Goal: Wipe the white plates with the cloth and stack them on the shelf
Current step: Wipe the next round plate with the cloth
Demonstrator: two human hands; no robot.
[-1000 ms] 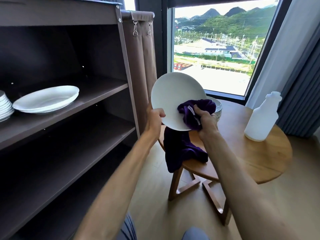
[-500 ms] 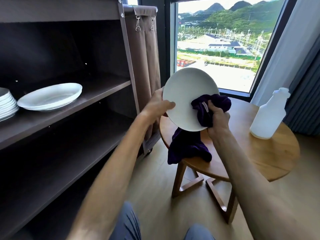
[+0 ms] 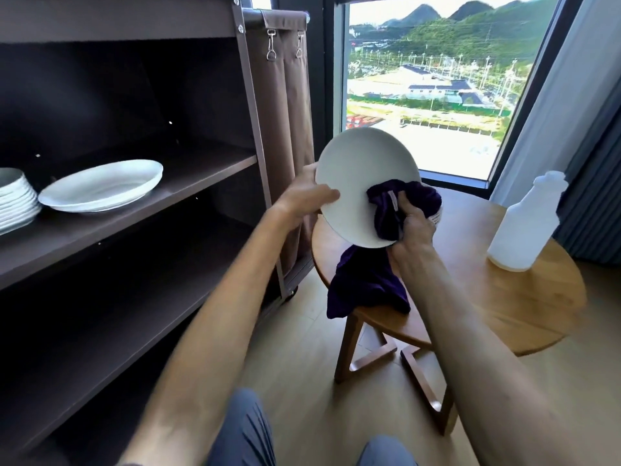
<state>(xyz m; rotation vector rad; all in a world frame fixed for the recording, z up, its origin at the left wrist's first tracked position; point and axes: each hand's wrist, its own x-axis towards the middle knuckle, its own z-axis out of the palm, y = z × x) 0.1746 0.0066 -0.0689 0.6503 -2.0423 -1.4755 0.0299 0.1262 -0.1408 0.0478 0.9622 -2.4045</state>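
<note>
Since a second ago, the right hand has slid the bunched purple cloth toward the white plate's lower right rim. Left hand pinches the left rim, thumb in front. Tilted plate faces the person, above the round table.

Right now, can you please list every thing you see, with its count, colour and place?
held plate: one, white, tilted up above the table's left edge
cloth: one, dark purple, pressed on the held plate, its tail hanging down to the table
shelf plate: one, white, lying on the shelf
plate stack: one pile, white, left end of the shelf, count unclear
shelf: one unit, dark brown, left
table: one, round, wooden, right
spray bottle: one, white, standing on the table
left hand: grips the held plate's left rim
right hand: grips the cloth
</note>
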